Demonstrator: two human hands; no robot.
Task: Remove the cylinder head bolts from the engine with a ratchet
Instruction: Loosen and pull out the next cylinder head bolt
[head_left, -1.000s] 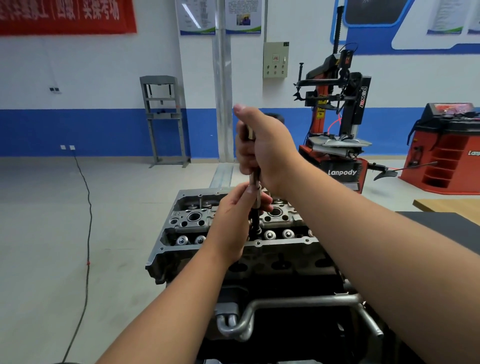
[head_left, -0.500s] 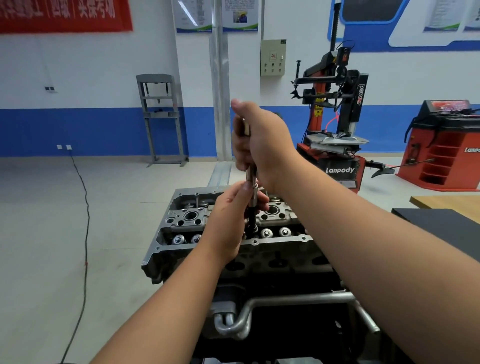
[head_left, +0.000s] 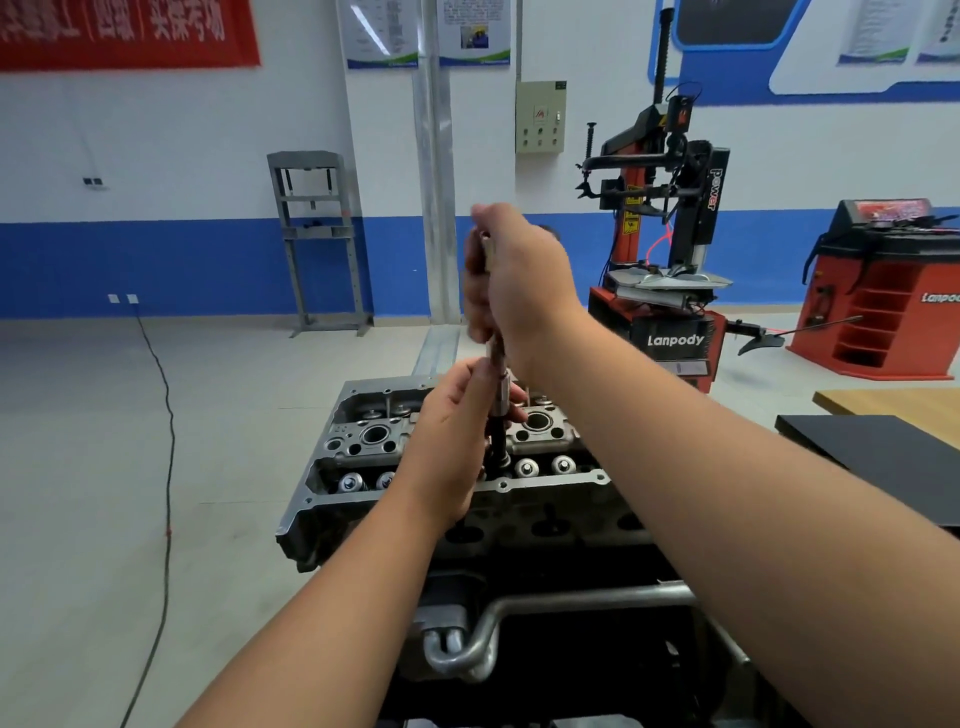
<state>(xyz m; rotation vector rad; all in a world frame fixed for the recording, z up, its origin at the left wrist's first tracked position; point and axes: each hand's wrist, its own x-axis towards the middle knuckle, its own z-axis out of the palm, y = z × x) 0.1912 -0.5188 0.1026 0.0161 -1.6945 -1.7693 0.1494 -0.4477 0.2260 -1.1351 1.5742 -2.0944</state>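
A grey aluminium cylinder head (head_left: 363, 441) sits on top of the engine in front of me, with round bores and shiny valve caps showing. A ratchet with a long extension (head_left: 500, 400) stands upright over the middle of the head, its dark lower end down at the head's near row. My right hand (head_left: 519, 280) grips the upper part of the tool from the right. My left hand (head_left: 457, 441) holds the extension lower down, fingers curled round it. The bolt under the tool is hidden.
A bent metal pipe (head_left: 467, 644) runs across the engine's front below the head. A black-topped bench (head_left: 883, 452) stands to the right. Behind are a red tyre changer (head_left: 670, 291), a red wheel balancer (head_left: 883, 306), a grey press frame (head_left: 317, 239) and a black floor cable (head_left: 166, 467).
My two hands have stayed on the upright tool; the right hand looks blurred now, turning on the upper part. The view shifted slightly.
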